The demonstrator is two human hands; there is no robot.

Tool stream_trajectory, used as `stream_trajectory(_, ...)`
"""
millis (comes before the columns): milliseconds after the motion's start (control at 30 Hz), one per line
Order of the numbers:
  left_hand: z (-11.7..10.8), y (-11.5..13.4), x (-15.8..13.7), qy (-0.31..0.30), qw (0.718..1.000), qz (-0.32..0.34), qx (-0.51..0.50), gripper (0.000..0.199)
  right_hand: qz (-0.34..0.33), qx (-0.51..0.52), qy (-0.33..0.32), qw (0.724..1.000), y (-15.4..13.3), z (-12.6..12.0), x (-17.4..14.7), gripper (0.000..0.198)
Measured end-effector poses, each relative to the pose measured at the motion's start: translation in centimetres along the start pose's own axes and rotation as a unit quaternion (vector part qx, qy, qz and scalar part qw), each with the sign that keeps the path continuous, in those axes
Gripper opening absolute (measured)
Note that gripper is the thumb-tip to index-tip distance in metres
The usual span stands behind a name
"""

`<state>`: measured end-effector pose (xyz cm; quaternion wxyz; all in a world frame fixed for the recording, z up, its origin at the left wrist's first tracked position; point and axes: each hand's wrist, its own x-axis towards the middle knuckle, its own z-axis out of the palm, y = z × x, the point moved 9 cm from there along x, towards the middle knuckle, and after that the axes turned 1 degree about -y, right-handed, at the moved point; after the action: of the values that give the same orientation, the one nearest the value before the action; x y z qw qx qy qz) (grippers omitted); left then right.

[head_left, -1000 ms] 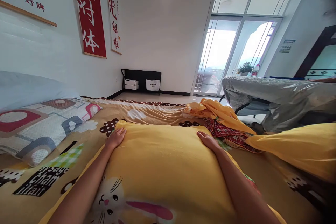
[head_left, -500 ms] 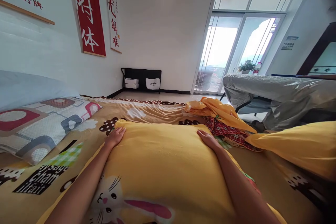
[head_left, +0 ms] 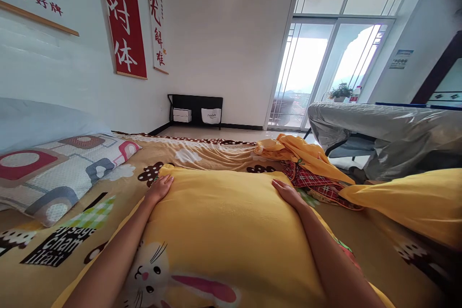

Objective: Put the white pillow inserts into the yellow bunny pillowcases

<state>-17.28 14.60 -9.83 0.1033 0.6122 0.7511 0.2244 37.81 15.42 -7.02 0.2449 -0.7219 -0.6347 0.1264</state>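
A plump yellow pillow (head_left: 224,216) with a printed white rabbit lies before me on the patterned bed sheet (head_left: 202,147). On its far left corner rests my left hand (head_left: 161,188), its fingers laid flat over the edge. My right hand (head_left: 287,192) lies along the far right edge, fingers stretched out against the cloth. Both thumbs are hard to make out. Just beyond my right hand are a crumpled orange cloth (head_left: 306,154) and a red plaid cloth (head_left: 314,178).
A patterned pillow (head_left: 75,163) lies on the left by the wall, and another yellow pillow (head_left: 415,197) on the right. Past the bed stand a plastic-covered table (head_left: 390,118), a chair (head_left: 352,146) and a low black rack (head_left: 197,102). Sliding glass doors (head_left: 325,67) are behind.
Both hands keep their places on the pillow. The view has shifted very slightly. An arm-like shape at the far right of the covered table no longer shows.
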Motion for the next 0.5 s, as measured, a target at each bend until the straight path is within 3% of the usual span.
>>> stream_trajectory(500,0.40,-0.58,0.38,0.002,1.000,0.003,-0.001,0.064,0.004,0.001,-0.019,1.000,0.23,0.39,0.05,0.063)
